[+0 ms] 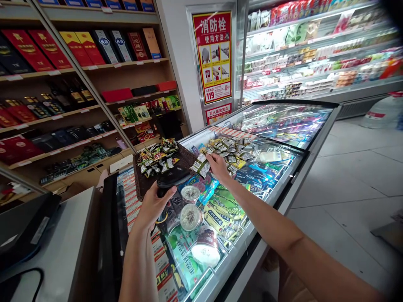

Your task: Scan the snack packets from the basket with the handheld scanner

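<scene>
In the head view my left hand (154, 204) is closed on the edge of a black rounded object (174, 178), whose kind I cannot make out. My right hand (218, 167) pinches a small white-and-green snack packet (200, 165). Under and behind that hand, similar small packets (231, 147) lie in a loose pile on the freezer's glass top (277, 167). A dark brown woven basket (140, 184) beyond my left hand bears more small packets (159, 157), coloured green, red and yellow.
Ice cream cups (191, 217) and bagged frozen goods (222, 209) show through the glass. Shelves of boxes and bottles (72, 105) stand at the left, a lit refrigerated display (315, 54) at the back right. A counter (71, 230) carries a dark device (27, 222) at the near left.
</scene>
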Demonstrator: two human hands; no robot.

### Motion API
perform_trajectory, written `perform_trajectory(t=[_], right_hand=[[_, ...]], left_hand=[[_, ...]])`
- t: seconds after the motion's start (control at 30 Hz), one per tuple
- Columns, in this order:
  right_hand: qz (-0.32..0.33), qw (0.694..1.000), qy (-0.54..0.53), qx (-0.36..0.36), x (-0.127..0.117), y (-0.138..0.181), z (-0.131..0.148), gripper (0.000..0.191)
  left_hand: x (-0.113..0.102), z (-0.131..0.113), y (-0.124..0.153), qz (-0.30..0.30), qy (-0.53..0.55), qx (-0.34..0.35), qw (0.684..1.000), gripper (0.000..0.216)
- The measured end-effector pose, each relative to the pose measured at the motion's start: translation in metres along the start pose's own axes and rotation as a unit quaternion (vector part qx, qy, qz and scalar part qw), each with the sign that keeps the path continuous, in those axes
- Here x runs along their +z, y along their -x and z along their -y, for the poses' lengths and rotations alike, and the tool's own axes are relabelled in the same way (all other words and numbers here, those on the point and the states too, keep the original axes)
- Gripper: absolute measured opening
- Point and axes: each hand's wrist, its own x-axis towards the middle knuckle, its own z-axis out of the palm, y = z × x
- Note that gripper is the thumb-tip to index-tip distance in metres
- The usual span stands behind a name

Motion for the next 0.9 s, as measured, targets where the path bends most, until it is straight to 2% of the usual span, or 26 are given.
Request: perform_trajectory(t=[0.2,0.73,0.8,0.9], right_hand=[[-0.004,1.0,0.007,0.002,0.0,0.001,-0.003,0.039],[-0.011,1.0,0.002,0.021,-0.001,0.0,-0.005,0.038],[-0.037,0.999,0.002,0.019,-0.005,-0.004,-0.011,0.039],[-0.118,0.993,-0.006,0.029,-0.014,-0.019,-0.022,0.043]], left_hand=[[0.0,0.002,-0.002,0.0,-0.004,0.033,0.999,0.06],[-0.004,0.009,-0.007,0.016,-0.026,0.031,0.999,0.059],[-0.007,0.011,-0.008,0.02,-0.028,0.03,0.999,0.059],[-0.013,0.012,-0.009,0.009,-0.024,0.013,1.0,0.059]])
